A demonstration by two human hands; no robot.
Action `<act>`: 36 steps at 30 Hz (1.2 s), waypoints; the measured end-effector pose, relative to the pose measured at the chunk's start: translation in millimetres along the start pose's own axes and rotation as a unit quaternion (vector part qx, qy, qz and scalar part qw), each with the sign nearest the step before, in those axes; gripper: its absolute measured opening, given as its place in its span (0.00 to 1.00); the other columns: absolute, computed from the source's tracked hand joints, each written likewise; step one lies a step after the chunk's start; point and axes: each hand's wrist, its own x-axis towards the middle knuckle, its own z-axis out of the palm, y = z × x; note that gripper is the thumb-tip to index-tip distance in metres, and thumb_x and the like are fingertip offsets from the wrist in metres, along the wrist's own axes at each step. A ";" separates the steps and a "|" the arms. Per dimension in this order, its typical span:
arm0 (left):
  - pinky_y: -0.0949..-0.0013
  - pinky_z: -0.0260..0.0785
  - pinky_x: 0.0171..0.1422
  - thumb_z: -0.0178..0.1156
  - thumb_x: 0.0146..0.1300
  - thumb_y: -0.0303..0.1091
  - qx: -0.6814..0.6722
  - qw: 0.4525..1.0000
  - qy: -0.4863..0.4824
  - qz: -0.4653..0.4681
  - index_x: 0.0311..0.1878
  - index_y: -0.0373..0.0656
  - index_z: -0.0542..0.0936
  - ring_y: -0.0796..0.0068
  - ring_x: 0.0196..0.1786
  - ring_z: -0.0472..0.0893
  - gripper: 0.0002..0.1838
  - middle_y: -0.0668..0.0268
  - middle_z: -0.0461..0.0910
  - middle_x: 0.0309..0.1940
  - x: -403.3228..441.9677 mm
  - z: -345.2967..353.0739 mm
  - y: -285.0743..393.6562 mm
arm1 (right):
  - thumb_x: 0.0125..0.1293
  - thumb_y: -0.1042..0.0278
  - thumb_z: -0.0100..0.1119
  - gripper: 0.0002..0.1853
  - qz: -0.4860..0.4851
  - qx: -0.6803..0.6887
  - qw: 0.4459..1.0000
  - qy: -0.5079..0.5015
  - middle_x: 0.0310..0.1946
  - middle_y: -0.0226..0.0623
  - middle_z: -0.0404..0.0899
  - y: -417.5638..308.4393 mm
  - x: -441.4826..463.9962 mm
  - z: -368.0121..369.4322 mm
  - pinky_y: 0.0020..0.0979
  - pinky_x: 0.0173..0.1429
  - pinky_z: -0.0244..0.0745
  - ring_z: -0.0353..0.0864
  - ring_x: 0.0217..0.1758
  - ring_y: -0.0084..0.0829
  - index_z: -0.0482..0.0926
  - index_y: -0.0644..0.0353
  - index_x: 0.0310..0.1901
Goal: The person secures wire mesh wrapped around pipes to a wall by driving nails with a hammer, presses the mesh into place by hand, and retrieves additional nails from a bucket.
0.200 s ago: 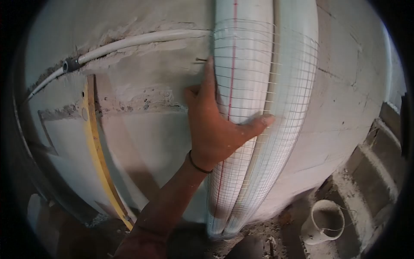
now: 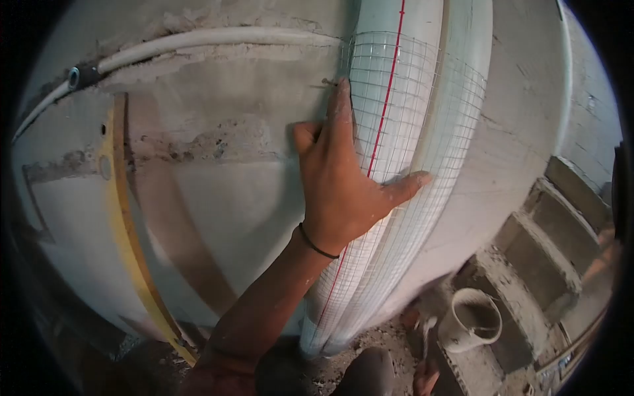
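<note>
My left hand (image 2: pixel 347 178) is spread over a piece of wire mesh (image 2: pixel 396 99), pressing it against a white pipe (image 2: pixel 413 39) with a red stripe. The thumb reaches right across the mesh, and the fingers lie along its left edge. A second pale pipe (image 2: pixel 465 39) runs beside the first, and the mesh wraps across both. Near my left fingertips a nail (image 2: pixel 327 82) sticks out of the wall. Low in the view, my right hand (image 2: pixel 426 379) shows only in part, small and blurred, around a pale narrow tool (image 2: pixel 428 327).
A yellow level-like bar (image 2: pixel 129 228) leans on the wall at left. Above it a thin white pipe (image 2: pixel 218 38) runs in a groove. A whitish bucket (image 2: pixel 470 320) stands at lower right, beside rough concrete steps (image 2: pixel 528 244). A blurred orange-brown patch (image 2: pixel 601 257) shows at the right edge.
The view has shifted, bringing more of the steps into sight. My left hand stays against the mesh and pipe. The pale tool and my right hand show more at the bottom.
</note>
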 end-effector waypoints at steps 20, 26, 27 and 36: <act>0.53 0.66 0.62 0.68 0.49 0.82 -0.061 0.994 0.088 0.000 0.76 0.23 0.67 0.52 0.49 0.72 0.70 0.42 0.79 0.65 1.6 7.0 -8.7 | 0.79 0.63 0.62 0.14 -0.454 0.032 0.888 0.055 0.23 0.36 0.75 -527.2 91.6 -127.8 0.30 0.28 0.70 0.73 0.22 0.26 0.75 0.67 0.50; 0.52 0.67 0.68 0.86 0.39 0.55 -0.098 0.994 -0.009 -0.052 0.79 0.26 0.62 0.51 0.56 0.73 0.69 0.43 0.71 0.76 4.3 -5.3 -3.7 | 0.75 0.71 0.64 0.14 -0.453 -0.176 0.874 0.015 0.26 0.46 0.77 -549.9 94.5 -126.2 0.37 0.30 0.72 0.74 0.23 0.36 0.76 0.68 0.56; 0.52 0.67 0.68 0.86 0.39 0.55 -0.099 0.994 -0.008 -0.054 0.79 0.26 0.62 0.51 0.56 0.73 0.69 0.43 0.71 0.76 4.0 -6.3 -2.9 | 0.75 0.71 0.64 0.14 -0.454 -0.178 0.873 0.014 0.26 0.46 0.77 -548.2 96.7 -124.3 0.37 0.30 0.72 0.74 0.23 0.36 0.76 0.68 0.56; 0.55 0.65 0.59 0.50 0.57 0.90 -0.061 0.989 0.133 0.004 0.76 0.24 0.67 0.53 0.46 0.72 0.70 0.41 0.78 0.68 1.4 20.0 -12.0 | 0.76 0.71 0.63 0.15 -0.471 -0.212 0.851 0.097 0.28 0.49 0.81 -548.8 101.4 -120.8 0.39 0.32 0.74 0.80 0.24 0.39 0.76 0.67 0.59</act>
